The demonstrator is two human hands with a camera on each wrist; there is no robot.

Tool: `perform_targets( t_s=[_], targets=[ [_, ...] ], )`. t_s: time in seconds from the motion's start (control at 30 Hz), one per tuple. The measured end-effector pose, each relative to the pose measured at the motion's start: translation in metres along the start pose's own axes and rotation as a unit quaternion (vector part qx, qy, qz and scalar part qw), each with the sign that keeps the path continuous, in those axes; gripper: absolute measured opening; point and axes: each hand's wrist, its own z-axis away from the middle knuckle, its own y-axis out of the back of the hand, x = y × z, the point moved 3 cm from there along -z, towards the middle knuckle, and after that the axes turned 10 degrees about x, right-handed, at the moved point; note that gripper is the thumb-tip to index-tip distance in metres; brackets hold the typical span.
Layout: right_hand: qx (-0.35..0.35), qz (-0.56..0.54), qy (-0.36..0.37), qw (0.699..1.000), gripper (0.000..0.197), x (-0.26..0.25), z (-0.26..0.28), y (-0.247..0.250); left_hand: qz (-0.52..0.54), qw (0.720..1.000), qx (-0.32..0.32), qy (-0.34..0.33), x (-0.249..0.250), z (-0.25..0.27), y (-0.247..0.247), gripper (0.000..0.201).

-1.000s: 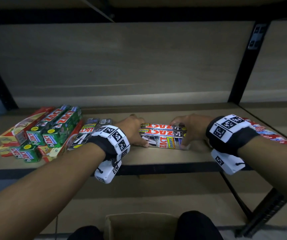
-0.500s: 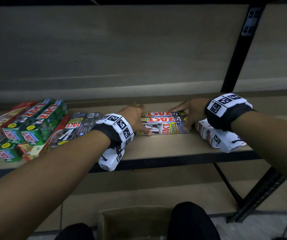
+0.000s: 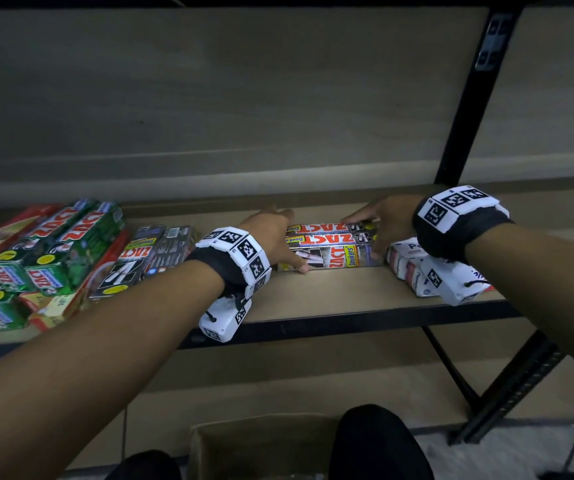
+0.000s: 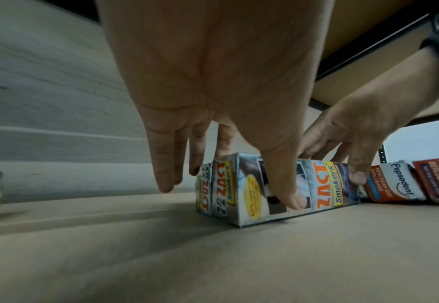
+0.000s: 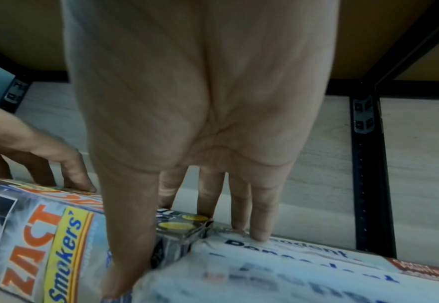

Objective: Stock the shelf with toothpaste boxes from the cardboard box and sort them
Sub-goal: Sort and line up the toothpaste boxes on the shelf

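Note:
Three grey ZACT Smokers boxes (image 3: pixel 330 245) stand side by side on edge on the wooden shelf (image 3: pixel 330 296). My left hand (image 3: pixel 273 233) grips their left end: thumb on the front face, fingers (image 4: pixel 166 180) down behind the boxes (image 4: pixel 322 184). My right hand (image 3: pixel 377 225) grips the right end of the boxes (image 5: pixel 44 242), with its thumb (image 5: pixel 125 246) pressed on the front face and its fingers over the back. That end touches white and red Pepsodent boxes (image 3: pixel 405 263), partly hidden under my right wrist. The cardboard box (image 3: pixel 257 445) sits below on the floor.
A pile of green and red ZACT boxes (image 3: pixel 53 251) fills the shelf's left part, with two dark ZACT boxes (image 3: pixel 150 258) beside it. A black upright post (image 3: pixel 465 98) rises at the right. Bare shelf lies in front of the held boxes.
Both hands have slid the ZACT Smokers boxes a little right, up against the Pepsodent boxes. The head view has swung right and down.

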Motion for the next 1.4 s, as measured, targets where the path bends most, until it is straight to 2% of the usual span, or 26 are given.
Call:
perform_targets(
  t_s=[0.17, 0.37, 0.57, 0.77, 0.93, 1.1, 1.23, 1.4],
  targets=[
    [0.008, 0.005, 0.003, 1.000, 0.090, -0.003, 0.003, -0.004, 0.019, 1.000, -0.001, -0.013, -0.003, 0.011, 0.003, 0.077],
    [0.031, 0.015, 0.034, 0.999, 0.068, -0.028, 0.014, -0.003, 0.011, 1.000, 0.015, 0.000, -0.024, 0.039, 0.010, 0.085],
    [0.081, 0.043, 0.057, 0.994, 0.062, -0.076, 0.017, -0.003, -0.014, 0.999, 0.022, 0.038, -0.066, 0.067, 0.019, 0.077],
    [0.120, 0.039, 0.129, 0.984, 0.048, -0.149, 0.015, -0.012, -0.002, 0.998, 0.013, 0.062, -0.114, 0.105, 0.035, 0.085],
    [0.110, -0.013, 0.190, 0.976, 0.049, -0.209, 0.019, -0.034, 0.046, 0.994, -0.003, 0.097, -0.146, 0.140, 0.041, 0.107],
    [0.112, -0.078, 0.256, 0.957, 0.063, -0.255, 0.029, -0.060, 0.056, 0.993, 0.018, 0.099, -0.167, 0.161, 0.030, 0.104],
    [0.115, -0.130, 0.267, 0.948, 0.080, -0.266, 0.030, -0.071, 0.043, 0.995, 0.018, 0.085, -0.169, 0.165, 0.026, 0.106],
    [0.134, -0.129, 0.288, 0.939, 0.075, -0.263, 0.029, -0.073, 0.046, 0.996, 0.027, 0.068, -0.166, 0.167, 0.028, 0.099]
  ],
)
